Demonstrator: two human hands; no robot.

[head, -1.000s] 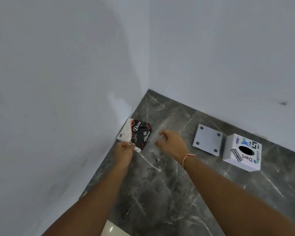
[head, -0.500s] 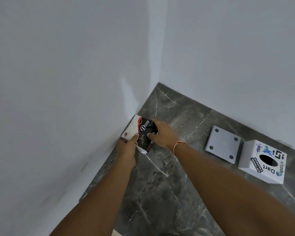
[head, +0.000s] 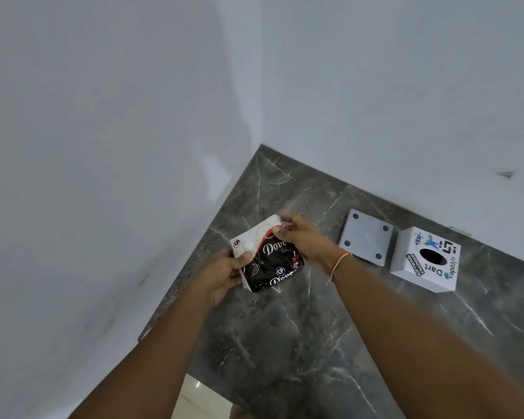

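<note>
A black, white and red packet printed "Dove" point(head: 270, 263) is held just above the dark marble counter point(head: 285, 343), near the corner of two white walls. My left hand point(head: 221, 275) grips its lower left edge, thumb on the white part. My right hand point(head: 303, 240), with a red and white thread round the wrist, pinches the packet's upper right edge. Both hands hold it tilted, with the printed face up.
A flat grey square plate with a hole at each corner point(head: 366, 241) lies on the counter to the right. Beside it stands a white cube box with stickers and an oval hole on top point(head: 425, 259). White walls close in on the left and behind.
My right hand reached across to the packet and took its upper edge. Both hands then drew the packet away from the left wall and raised it off the counter.
</note>
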